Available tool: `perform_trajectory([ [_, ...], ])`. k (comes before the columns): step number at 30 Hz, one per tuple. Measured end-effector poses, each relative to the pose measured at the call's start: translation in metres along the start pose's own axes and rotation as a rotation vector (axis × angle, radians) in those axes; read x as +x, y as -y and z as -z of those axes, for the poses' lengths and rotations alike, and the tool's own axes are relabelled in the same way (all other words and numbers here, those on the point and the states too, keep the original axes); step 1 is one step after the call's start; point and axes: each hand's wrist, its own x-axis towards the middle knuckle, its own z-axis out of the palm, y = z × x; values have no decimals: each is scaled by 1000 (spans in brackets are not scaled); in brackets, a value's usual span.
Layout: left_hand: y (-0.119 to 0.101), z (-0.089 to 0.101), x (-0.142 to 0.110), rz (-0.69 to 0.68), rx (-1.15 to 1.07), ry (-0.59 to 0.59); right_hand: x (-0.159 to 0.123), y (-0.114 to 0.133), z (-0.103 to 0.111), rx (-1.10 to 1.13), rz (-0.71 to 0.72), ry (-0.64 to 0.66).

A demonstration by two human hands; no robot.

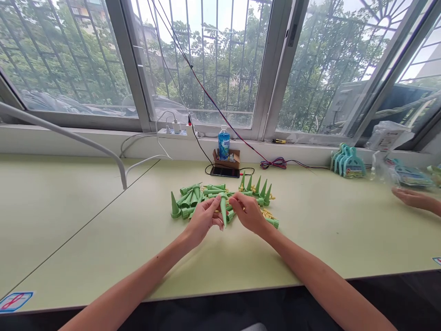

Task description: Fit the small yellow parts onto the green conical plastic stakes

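My left hand (204, 216) is closed round a green plastic watering spike (223, 212), its wide capped end up and its point down toward me. Close to the cap on the right, my right hand (248, 211) has thumb and fingers pinched together; whatever is between them is too small to make out. Around and behind both hands lies a pile of green spikes (188, 198), mostly on their sides. Several upright spikes (263, 188) stand at the right on their wide ends, points up. Small yellow pieces (268, 214) are scattered among them.
Behind the pile are a phone (224, 172) on a cable and an open cardboard box (233, 159) with a blue bottle (223, 144). At right, teal hanger-shaped items (353, 163) stand near a co-worker's hand (415, 199). A white tube (86, 145) arches at left.
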Motion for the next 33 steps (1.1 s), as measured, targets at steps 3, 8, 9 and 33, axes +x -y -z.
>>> perform_trajectory([
  [3, -1, -1, 0, 6, -32, 2, 0, -1, 0, 2, 4, -1],
  [8, -1, -1, 0, 27, -54, -2, 0, -1, 0, 1, 7, 11],
  [9, -1, -1, 0, 31, -54, -6, 0, -1, 0, -1, 8, 10],
  [33, -7, -4, -2, 165, -224, -44, 0, -4, -2, -9, 5, 20],
])
